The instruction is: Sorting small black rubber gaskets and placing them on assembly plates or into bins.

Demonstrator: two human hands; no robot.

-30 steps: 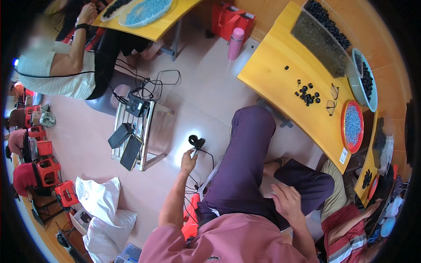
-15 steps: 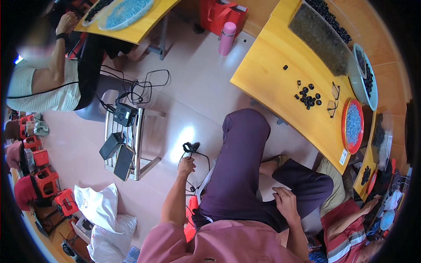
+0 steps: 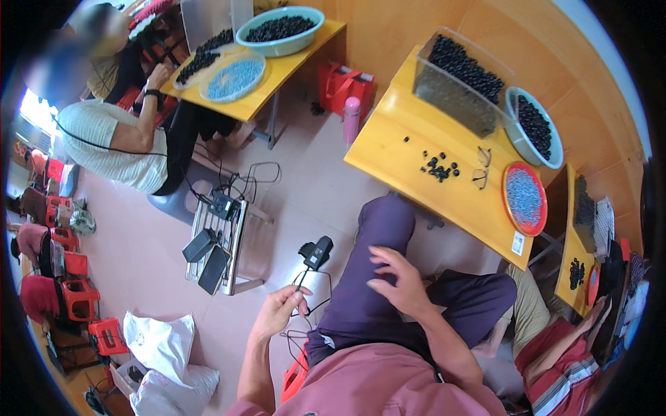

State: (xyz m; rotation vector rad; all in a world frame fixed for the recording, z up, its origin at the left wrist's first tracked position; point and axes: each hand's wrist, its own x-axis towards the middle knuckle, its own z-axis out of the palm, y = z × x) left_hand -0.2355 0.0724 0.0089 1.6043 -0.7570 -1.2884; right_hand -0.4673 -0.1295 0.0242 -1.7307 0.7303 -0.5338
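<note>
My left hand (image 3: 281, 310) pinches a thin black cable (image 3: 300, 281) beside my left thigh. From the cable's upper end a small black box-shaped device (image 3: 318, 253) sticks up, with a dark strap or clip at its side; its exact kind is unclear. More of the cable hangs in loops below the hand. My right hand (image 3: 401, 279) is raised over my purple-trousered thigh, fingers spread and nothing in them. In front of me on the yellow table (image 3: 388, 166) lie small black round parts (image 3: 439, 168) and a pair of eyeglasses (image 3: 482, 168).
A clear bin (image 3: 458, 80) and a pale blue basin (image 3: 534, 128) hold black parts; a red dish (image 3: 525, 197) holds small bluish pieces. To the left, a metal stool (image 3: 225, 243) carries black devices and cables. A co-worker (image 3: 114, 145) sits beyond. White sacks (image 3: 163, 360) lie lower left.
My left hand has drawn nearer, with the black device now upright above it on the cable. My right hand has risen from my lap and spread its fingers. The view has tilted up.
</note>
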